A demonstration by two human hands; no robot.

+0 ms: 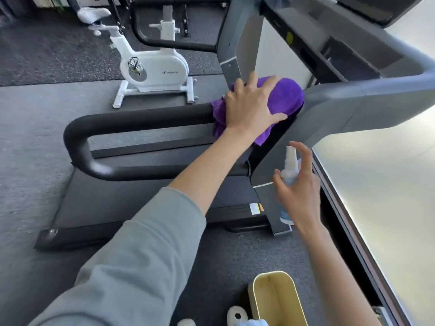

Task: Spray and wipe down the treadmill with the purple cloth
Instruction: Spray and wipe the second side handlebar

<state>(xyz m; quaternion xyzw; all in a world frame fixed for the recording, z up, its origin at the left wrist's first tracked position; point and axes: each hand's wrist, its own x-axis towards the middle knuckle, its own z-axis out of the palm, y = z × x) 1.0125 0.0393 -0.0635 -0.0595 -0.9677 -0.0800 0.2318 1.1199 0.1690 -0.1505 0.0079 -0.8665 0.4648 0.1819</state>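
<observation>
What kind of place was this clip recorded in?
Most likely a gym or fitness room: a treadmill with a padded black handrail, a white stationary exercise bike beyond it, and dark speckled mat flooring.

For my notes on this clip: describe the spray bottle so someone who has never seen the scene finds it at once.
Start at the treadmill and follow its near grey upright down towards the deck. Just in front of it the right hand grips a small spray bottle. It is the only clear, white-nozzled thing there, unlike the purple cloth under the left hand.
</observation>
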